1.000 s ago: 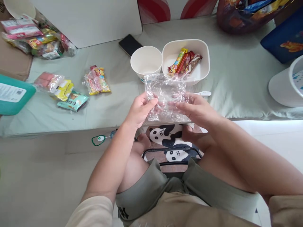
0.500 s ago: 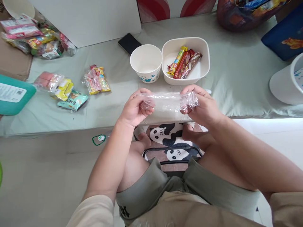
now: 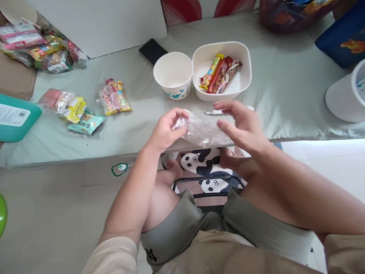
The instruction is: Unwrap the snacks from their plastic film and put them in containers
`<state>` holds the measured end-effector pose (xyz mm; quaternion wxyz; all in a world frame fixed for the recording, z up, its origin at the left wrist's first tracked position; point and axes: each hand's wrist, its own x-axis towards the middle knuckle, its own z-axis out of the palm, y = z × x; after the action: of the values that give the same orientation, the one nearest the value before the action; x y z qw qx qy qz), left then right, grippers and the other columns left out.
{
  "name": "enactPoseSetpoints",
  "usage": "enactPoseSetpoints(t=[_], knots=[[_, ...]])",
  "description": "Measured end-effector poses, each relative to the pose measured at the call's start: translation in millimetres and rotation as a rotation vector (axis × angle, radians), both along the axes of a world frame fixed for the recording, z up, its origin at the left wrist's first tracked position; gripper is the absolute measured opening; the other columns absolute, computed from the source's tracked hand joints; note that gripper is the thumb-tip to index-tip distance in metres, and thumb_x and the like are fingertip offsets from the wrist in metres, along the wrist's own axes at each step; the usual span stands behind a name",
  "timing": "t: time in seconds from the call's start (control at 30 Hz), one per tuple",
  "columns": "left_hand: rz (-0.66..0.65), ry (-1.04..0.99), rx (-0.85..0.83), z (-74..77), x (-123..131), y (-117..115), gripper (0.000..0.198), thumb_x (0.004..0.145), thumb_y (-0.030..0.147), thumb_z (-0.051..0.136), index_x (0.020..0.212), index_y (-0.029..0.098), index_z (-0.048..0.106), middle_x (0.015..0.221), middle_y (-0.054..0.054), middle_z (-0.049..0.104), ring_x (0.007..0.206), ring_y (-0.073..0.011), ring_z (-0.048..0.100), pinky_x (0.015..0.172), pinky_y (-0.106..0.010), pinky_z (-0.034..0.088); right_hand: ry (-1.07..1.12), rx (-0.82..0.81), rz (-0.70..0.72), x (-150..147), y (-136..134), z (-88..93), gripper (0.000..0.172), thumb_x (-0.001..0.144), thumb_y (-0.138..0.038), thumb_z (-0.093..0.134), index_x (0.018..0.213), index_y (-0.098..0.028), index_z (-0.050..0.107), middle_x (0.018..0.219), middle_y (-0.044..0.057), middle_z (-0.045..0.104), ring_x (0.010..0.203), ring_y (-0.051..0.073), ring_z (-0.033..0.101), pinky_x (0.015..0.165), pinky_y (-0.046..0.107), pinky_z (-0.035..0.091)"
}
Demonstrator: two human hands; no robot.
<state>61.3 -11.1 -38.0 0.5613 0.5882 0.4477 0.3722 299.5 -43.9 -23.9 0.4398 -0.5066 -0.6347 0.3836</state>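
Left hand (image 3: 167, 131) is pinching clear film (image 3: 202, 133) at the near edge of the table (image 3: 139, 131); right hand (image 3: 245, 127) is hovering open, empty.

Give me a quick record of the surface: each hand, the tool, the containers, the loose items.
Left hand: pinching crumpled clear plastic wrap
Right hand: open, fingers spread; contact with the wrap unclear
Tool: white cutter, lying on the cloth, partly hidden by the right hand
Containers: blue-printed white cup, left of the white tub
Tub contents: wrapped bars, yellow, red and brown
Loose items: dark phone behind the cup; teal packet and pink-and-yellow packet left of it
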Motion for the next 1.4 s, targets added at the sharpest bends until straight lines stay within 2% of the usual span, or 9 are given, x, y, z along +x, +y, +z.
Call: enactPoseSetpoints(t=[0.07,0.2,0.33,0.43,0.6,0.8,1.03,1.23,1.4], knots=[[-0.060,0.015,0.071,-1.9,3,-1,0.032,0.070,0.024,0.076,0.101,0.022,0.065,0.102,-0.004,0.069,0.091,-0.0165,0.064,0.076,-0.026,0.053,0.050,-0.183,0.145,-2,1,1.5,0.046,0.079,-0.047,0.079,0.118,-0.023,0.070,0.115,0.009,0.074,0.108,0.027,0.068,0.096,0.044,0.055],[0.089,0.113,0.224,-11.7,6,1,0.042,0.077,0.021,0.069,0.118,0.026,0.062,0.114,-0.005,0.069,0.095,-0.0171,0.067,0.078,-0.028,0.054,-0.085,-0.561,0.395,-7,2,9.2,0.019,0.079,-0.037,0.072,0.075,-0.020,0.067,0.066,0.000,0.064,0.060,0.015,0.056,0.055,0.029,0.041],[0.420,0.358,0.613,-11.9,7,-3,0.029,0.079,0.014,0.065,0.106,0.025,0.066,0.111,-0.006,0.070,0.100,-0.0198,0.067,0.091,-0.037,0.056,-0.168,-0.557,0.334,-8,3,14.1,0.020,0.080,-0.025,0.062,0.062,-0.021,0.056,0.055,-0.004,0.051,0.051,0.010,0.042,0.051,0.028,0.031],[0.298,0.410,0.774,-1.0,11,-13,0.019,0.083,0.021,0.066,0.102,0.024,0.067,0.108,-0.006,0.074,0.108,-0.0238,0.068,0.103,-0.043,0.054,-0.130,-0.474,0.321,-8,2,11.9,0.013,0.082,-0.026,0.060,0.070,-0.021,0.062,0.063,-0.003,0.059,0.059,0.013,0.050,0.058,0.029,0.039],[-0.057,0.290,0.355,6.1,22,-20,0.037,0.084,0.032,0.069,0.118,0.020,0.069,0.122,-0.009,0.076,0.114,-0.0253,0.070,0.102,-0.040,0.056,0.034,-0.274,0.379,-12,1,7.2,0.016,0.087,-0.031,0.059,0.090,-0.021,0.072,0.089,0.002,0.073,0.086,0.021,0.066,0.082,0.035,0.051],[0.001,0.026,-0.046,0.6,22,-11,0.022,0.077,0.029,0.073,0.097,0.019,0.069,0.078,0.000,0.068,0.066,-0.0120,0.060,0.061,-0.024,0.050,-0.005,-0.165,0.055,-13,6,-3.4,0.026,0.078,-0.036,0.074,0.096,-0.022,0.061,0.100,0.005,0.067,0.097,0.023,0.063,0.079,0.036,0.051],[0.074,-0.159,-0.084,-0.9,22,-4,0.033,0.069,0.035,0.086,0.093,0.018,0.070,0.079,0.001,0.066,0.066,-0.0093,0.058,0.060,-0.020,0.049,0.188,-0.276,0.139,-27,17,-9.7,0.026,0.081,-0.038,0.072,0.087,-0.023,0.052,0.075,-0.003,0.056,0.066,0.012,0.052,0.061,0.028,0.042],[0.218,-0.238,-0.105,-6.0,21,3,0.038,0.072,0.041,0.088,0.094,0.019,0.068,0.076,0.003,0.065,0.062,-0.0074,0.057,0.056,-0.018,0.051,0.315,-0.209,0.110,-46,32,-11.0,0.036,0.072,-0.039,0.074,0.095,-0.024,0.051,0.088,-0.001,0.062,0.080,0.015,0.057,0.073,0.031,0.046],[0.196,-0.244,-0.139,-3.7,17,8,0.055,0.070,0.055,0.090,0.105,0.022,0.063,0.080,0.002,0.069,0.060,-0.0095,0.063,0.053,-0.020,0.056,0.202,-0.214,0.082,-54,42,-16.2,0.016,0.077,-0.034,0.063,0.083,-0.022,0.055,0.074,-0.003,0.056,0.068,0.012,0.049,0.065,0.030,0.040]])
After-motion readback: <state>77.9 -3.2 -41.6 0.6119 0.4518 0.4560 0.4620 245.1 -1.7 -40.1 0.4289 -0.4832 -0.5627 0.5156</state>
